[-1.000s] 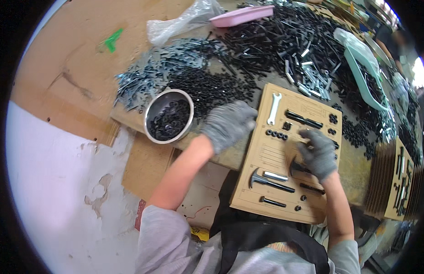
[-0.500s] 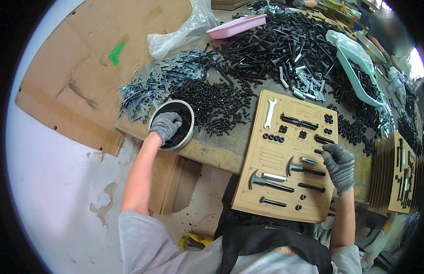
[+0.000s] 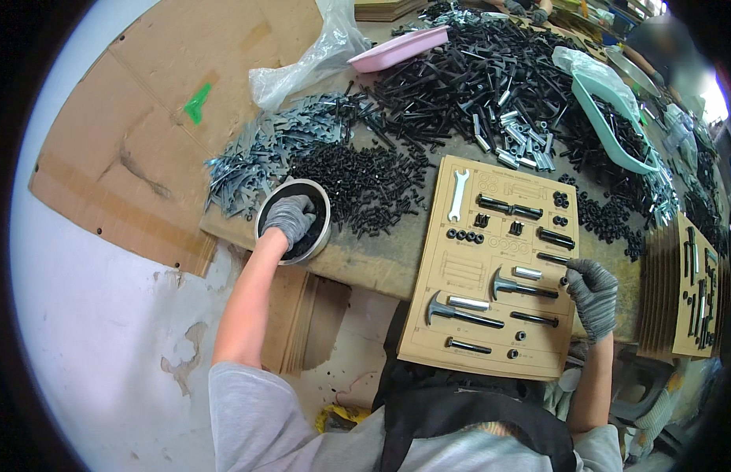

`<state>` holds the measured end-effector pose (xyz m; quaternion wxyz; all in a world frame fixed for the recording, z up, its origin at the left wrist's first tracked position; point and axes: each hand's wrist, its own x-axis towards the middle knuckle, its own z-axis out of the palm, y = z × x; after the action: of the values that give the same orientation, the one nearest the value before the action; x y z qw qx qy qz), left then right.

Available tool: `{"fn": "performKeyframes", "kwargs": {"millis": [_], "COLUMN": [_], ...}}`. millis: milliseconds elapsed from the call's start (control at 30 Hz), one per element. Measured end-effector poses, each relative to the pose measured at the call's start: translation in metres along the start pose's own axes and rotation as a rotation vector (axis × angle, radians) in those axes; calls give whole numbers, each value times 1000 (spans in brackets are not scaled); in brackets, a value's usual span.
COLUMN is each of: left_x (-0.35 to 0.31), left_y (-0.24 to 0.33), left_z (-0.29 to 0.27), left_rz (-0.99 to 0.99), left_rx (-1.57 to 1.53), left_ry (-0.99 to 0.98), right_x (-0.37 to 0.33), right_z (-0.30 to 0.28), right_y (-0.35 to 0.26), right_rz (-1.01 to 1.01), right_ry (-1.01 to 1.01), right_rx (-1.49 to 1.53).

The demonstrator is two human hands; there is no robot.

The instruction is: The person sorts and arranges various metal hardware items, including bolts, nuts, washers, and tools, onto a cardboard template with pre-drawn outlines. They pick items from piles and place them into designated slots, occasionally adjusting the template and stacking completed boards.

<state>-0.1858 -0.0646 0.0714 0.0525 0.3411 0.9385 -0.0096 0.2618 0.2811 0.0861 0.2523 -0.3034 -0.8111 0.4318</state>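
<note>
My left hand (image 3: pixel 290 221), in a grey knit glove, reaches into a round light-rimmed tub (image 3: pixel 321 238) at the table's front edge. Its fingers curl over dark contents; the fingertips and anything in them are hidden. On the right, my gloved right hand (image 3: pixel 593 297) is closed at the edge of a printed brown cardboard sheet (image 3: pixel 428 330), pinching a small black piece (image 3: pixel 564 281). Laid out on the sheet are a silver wrench (image 3: pixel 459 195), two black hooked pieces (image 3: pixel 464 315), silver tubes (image 3: pixel 468 303), black bolts (image 3: pixel 552 258) and small black nuts.
Flat silvery pieces (image 3: pixel 263 145) and small black bolts (image 3: pixel 357 181) lie in heaps behind the tub. Farther back are a large pile of black parts (image 3: pixel 475 71), a pink tray (image 3: pixel 401 49) and a green tray (image 3: pixel 609 130). Stacked cardboard sheets (image 3: pixel 656 291) stand right.
My right hand has shifted slightly down and right, leaving the black bolt fully visible on the sheet. My left hand stays in the tub. The view has shifted a little.
</note>
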Motion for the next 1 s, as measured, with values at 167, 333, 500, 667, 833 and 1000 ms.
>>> {"fn": "performKeyframes", "kwargs": {"millis": [167, 333, 500, 667, 833, 1000], "left_x": [-1, -2, -1, -8, -16, -8], "left_y": [-36, -20, -14, 205, 338, 347], "left_z": [12, -14, -24, -52, -9, 3], "left_rz": [-178, -327, -253, 240, 506, 582], "left_rx": [-618, -905, -1114, -937, -643, -535], "left_ry": [71, 71, 34, -126, -102, -186], "right_x": [-2, -4, 2, 18, 38, 38], "right_z": [-12, -30, -38, -20, 17, 26], "right_y": [-5, 9, -3, 4, -9, -4], "right_rz": [64, 101, 60, 21, -307, -345], "right_ry": [39, 106, 111, 51, -50, -110], "right_rx": [58, 7, -63, -12, -284, -586]}}
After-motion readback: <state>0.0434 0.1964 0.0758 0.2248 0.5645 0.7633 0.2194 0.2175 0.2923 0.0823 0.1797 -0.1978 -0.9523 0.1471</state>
